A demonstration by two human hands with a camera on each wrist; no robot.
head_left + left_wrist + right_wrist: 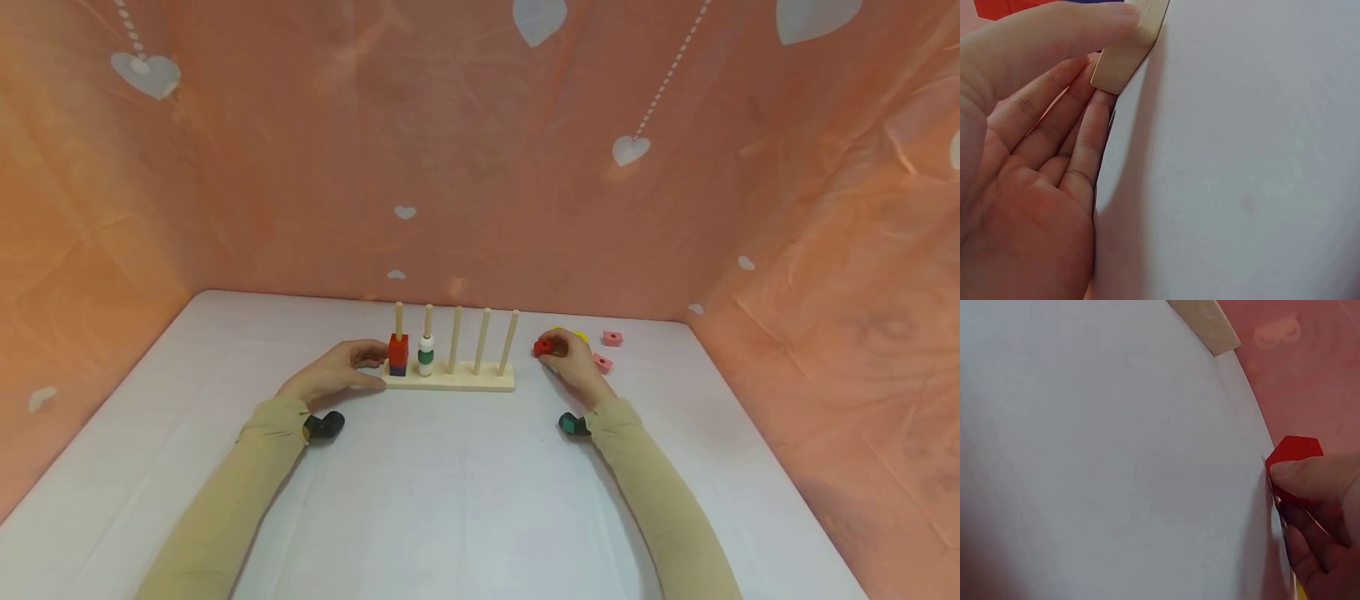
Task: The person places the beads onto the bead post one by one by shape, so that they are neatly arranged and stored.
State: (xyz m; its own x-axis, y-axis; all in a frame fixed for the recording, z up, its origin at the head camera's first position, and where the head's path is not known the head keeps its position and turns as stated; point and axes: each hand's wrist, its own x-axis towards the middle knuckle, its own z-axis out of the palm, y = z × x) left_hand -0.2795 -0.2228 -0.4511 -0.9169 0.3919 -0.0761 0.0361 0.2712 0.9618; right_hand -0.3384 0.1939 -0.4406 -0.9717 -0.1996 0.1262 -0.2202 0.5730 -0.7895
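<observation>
Pale wood forms the rack (450, 382), which stands on the table (450, 492) in front of the person. The long axis of its base runs left to right; its 5 pegs (453, 342) point upward. Peg 1, counted from the left, carries a red stack (398, 350) above a blue block (398, 371). Peg 2 carries white and green beads (426, 357). Pegs 3 to 5 show wood along their full length.

The left hand (337, 371) holds the left end of the base between thumb and fingers. The right hand (573, 362) pinches a red block (540, 348) to the right of the rack, apart from it. Whether this block touches the table cannot be told.

The head view alone shows all 5 pegs, the beads and 2 pink blocks (612, 338) to the right of the right hand. A yellow piece (580, 337) lies partly hidden behind that hand. The left wrist view adds the thumb lying over the wood, with the fingers at the far side of the end. The right wrist view adds the angular outline of the red block, with the thumb pressed on its face. The direction of this block's long axis cannot be determined.
</observation>
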